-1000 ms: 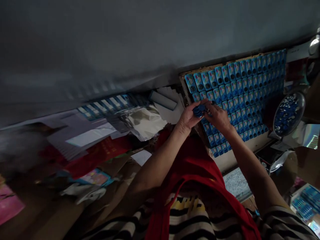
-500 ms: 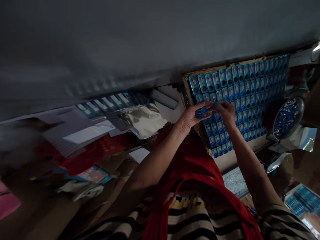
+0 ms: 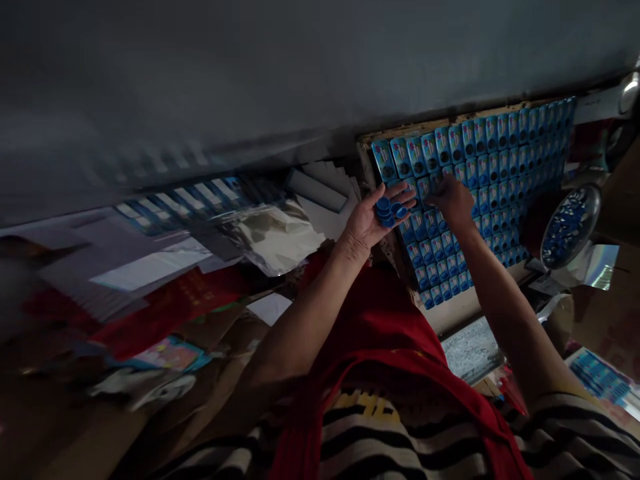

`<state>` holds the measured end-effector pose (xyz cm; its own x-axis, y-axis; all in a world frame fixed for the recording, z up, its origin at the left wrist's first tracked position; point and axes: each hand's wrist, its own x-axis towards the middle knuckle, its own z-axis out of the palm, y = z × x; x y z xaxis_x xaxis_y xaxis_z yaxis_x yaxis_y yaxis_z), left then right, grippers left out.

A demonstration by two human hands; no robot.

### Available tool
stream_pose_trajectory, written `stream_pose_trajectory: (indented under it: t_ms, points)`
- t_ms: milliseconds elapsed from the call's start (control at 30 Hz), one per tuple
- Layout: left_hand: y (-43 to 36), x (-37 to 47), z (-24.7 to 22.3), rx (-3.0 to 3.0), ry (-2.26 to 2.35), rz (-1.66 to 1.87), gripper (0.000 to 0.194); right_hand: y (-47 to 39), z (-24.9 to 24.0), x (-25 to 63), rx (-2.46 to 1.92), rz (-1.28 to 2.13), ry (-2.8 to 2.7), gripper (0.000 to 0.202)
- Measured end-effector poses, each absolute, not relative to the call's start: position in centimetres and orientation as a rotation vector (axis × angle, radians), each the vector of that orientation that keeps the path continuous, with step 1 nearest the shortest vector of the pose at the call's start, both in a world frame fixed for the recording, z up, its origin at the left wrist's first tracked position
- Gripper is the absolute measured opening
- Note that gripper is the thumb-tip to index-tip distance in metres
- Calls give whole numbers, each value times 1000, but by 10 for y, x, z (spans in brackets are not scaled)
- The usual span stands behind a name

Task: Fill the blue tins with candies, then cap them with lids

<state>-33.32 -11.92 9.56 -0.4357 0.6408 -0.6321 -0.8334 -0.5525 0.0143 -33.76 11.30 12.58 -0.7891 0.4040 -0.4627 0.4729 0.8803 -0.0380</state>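
My left hand (image 3: 367, 223) is palm up with its fingers stretched out, and it carries several small round blue plastic caps (image 3: 389, 211). To its right, my right hand (image 3: 454, 201) is pinched and held low over the rows of blue packs. Its fingertips hide whatever is between them. Under both hands, a wooden-edged tray (image 3: 400, 130) bears many small blue printed packs (image 3: 443, 147) in close rows. Dark round spots show in many of the upper packs, and blue round pieces show in many of the lower ones.
A round bowl (image 3: 570, 223) of blue and silvery pieces stands right of the tray. On the left lie a clear plastic bag (image 3: 273, 233), white papers (image 3: 150, 263), a red bag (image 3: 170, 310) and more blue packs (image 3: 183, 203). A grey wall (image 3: 280, 73) rises behind.
My right hand has moved away from my left hand, up over the packs. My left hand has drawn a little left, its palm turned more upward, showing the caps. The view has shifted slightly.
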Motion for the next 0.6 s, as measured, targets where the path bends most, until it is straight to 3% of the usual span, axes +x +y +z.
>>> stream_pose_trajectory:
  t_ms: [167,367,433,600]
  points:
    - [-119,-329,103,-837,409,2038,45,87,150,-322,633,-252,2624,19]
    - [-113,-322,105,-870,447,2035,39,34,153,-271,425,-865,2721,11]
    - [-111,-317,103,-885,446,2002,38,28,144,-259,500,-1009,2692,3]
    - [-123,-313,98,-921,449,2013,41,48,128,-264,855,-1186,2623,7]
